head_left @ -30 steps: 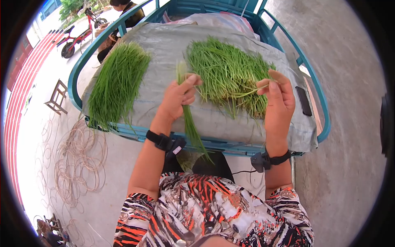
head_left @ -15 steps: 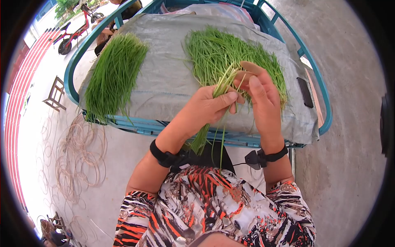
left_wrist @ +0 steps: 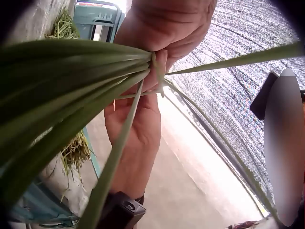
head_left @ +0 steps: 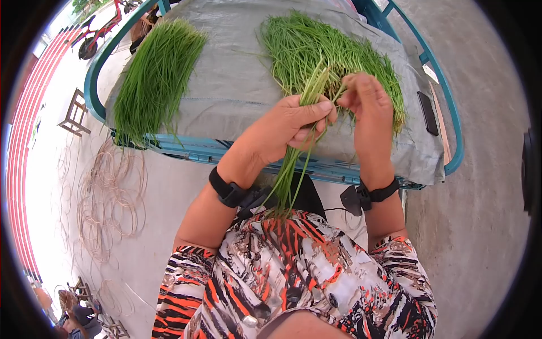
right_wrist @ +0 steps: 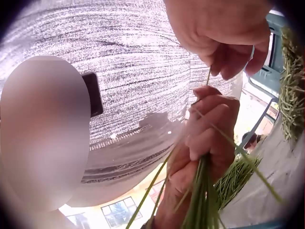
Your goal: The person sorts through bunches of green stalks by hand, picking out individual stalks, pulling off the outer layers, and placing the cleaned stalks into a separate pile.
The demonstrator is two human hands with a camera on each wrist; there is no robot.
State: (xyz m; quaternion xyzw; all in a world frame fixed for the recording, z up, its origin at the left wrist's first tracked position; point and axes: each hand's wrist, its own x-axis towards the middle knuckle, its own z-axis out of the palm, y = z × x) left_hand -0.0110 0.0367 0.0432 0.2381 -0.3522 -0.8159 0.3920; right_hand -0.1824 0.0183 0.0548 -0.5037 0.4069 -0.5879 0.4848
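Leafy heaps (head_left: pixel 161 82) and a phone (head_left: pixel 428 113) are lying on the sheeted cart (head_left: pixel 92 90), a stool (head_left: pixel 74 117) standing beside it. Over its near edge, the left hand (head_left: pixel 282 125) is gripping a leafy bunch (head_left: pixel 313 89), the right hand (head_left: pixel 372 110) pinching a stem (right_wrist: pixel 208 75).

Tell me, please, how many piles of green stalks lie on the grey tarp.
2: the left pile and, across the tarp, the right pile, partly behind the right hand.

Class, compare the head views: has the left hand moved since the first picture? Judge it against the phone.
Yes. The left hand has moved to the person's right, closer to the phone lying on the grey sheet.
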